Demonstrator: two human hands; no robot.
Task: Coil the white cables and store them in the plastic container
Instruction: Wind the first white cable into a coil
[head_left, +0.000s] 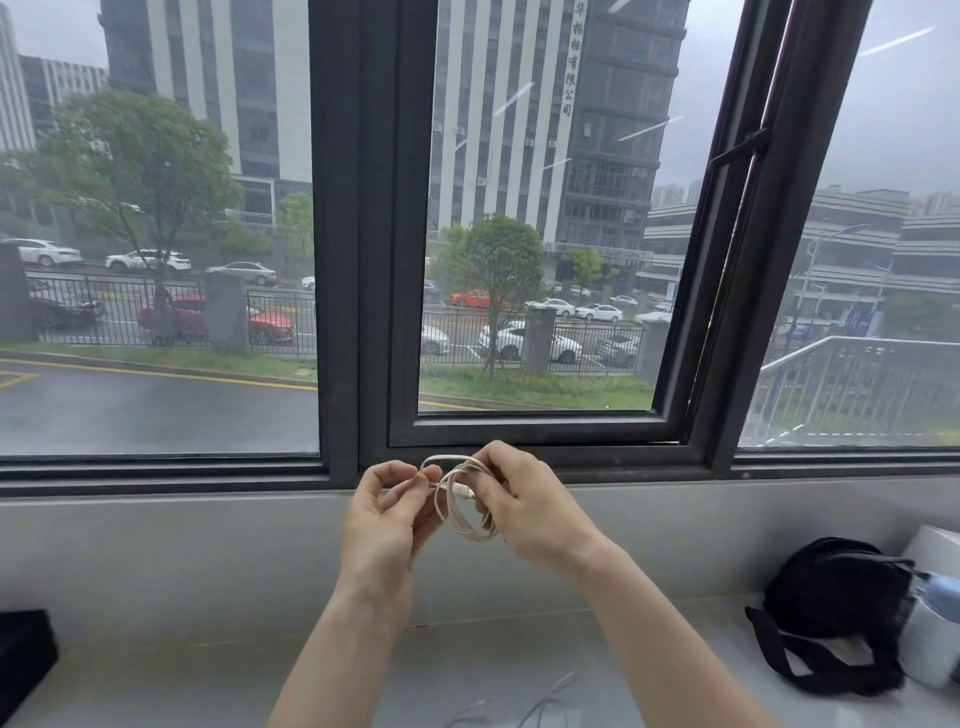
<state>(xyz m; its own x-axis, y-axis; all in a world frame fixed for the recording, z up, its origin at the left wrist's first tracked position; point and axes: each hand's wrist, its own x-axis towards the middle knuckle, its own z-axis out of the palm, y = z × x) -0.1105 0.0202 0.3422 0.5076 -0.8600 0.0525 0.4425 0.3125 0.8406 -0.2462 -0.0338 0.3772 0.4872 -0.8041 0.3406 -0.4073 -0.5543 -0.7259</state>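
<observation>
White cable (464, 501), coiled, is hanging between your raised hands: your right hand (524, 506) is gripping the loops, your left hand (387, 512) is seemingly pinching one end

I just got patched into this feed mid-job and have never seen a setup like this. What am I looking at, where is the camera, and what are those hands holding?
There is no machine here. It is one picture from a wide-angle camera worn on a person's head, looking forward and down, so the two bare arms reaching in from the bottom are the wearer's own. The left hand and right hand are raised in front of a window, together holding a white cable wound into a small coil of several loops. Below them is a pale grey counter. On it, more loose white cable lies near the bottom edge, a black strapped bag sits at the right, and a dark object is cut off at the left. No plastic container is clearly visible.
</observation>
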